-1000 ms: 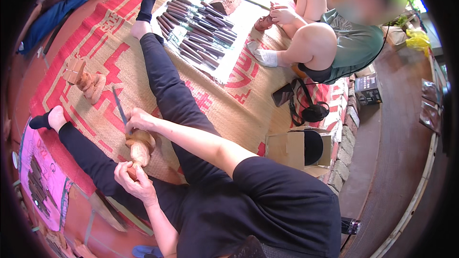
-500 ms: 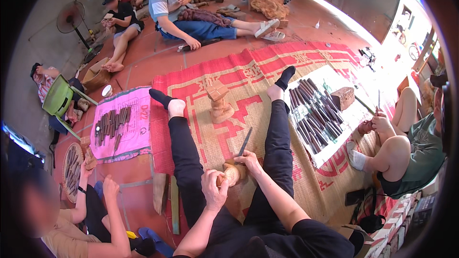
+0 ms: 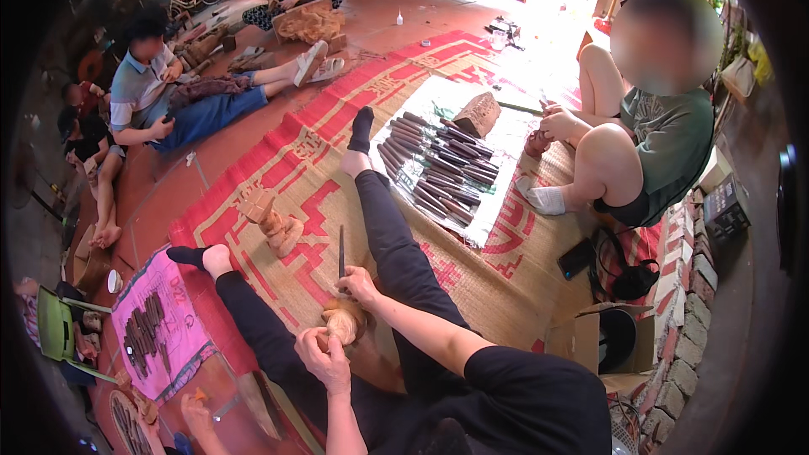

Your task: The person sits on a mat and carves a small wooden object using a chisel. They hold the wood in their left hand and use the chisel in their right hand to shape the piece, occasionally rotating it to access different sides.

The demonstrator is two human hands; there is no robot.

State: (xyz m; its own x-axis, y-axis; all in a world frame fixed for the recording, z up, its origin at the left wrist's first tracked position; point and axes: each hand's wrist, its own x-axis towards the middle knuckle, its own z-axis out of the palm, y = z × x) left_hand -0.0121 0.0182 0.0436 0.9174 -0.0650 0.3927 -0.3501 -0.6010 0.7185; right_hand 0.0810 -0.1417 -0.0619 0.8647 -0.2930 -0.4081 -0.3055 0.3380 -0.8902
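Note:
Between my legs, a pale carved wooden piece point(image 3: 344, 317) with rounded forms is held low over the mat. My left hand point(image 3: 324, 361) grips its near end, thumb and fingers closed on it. Closed around the lower end of a dark, slim file point(image 3: 341, 250) is my right hand point(image 3: 361, 288), close against the far side of the wood. The file points upward, away from me. Exactly where it meets the wood is hidden by my fingers. Farther out on the mat stands another, partly shaped wooden figure point(image 3: 284, 234) with a blocky top.
Right of my foot, a white sheet point(image 3: 497, 215) bears several dark-handled tools point(image 3: 438, 170) and a wooden block point(image 3: 479, 114). A pink cloth point(image 3: 181, 345) with more tools lies left. A person point(image 3: 666, 135) sits at right, near a cardboard box point(image 3: 577, 337). Others sit farther off.
The view has swung to the right, so the scene shifts left and the box at right shows. Both hands keep their hold on the wooden piece and the file.

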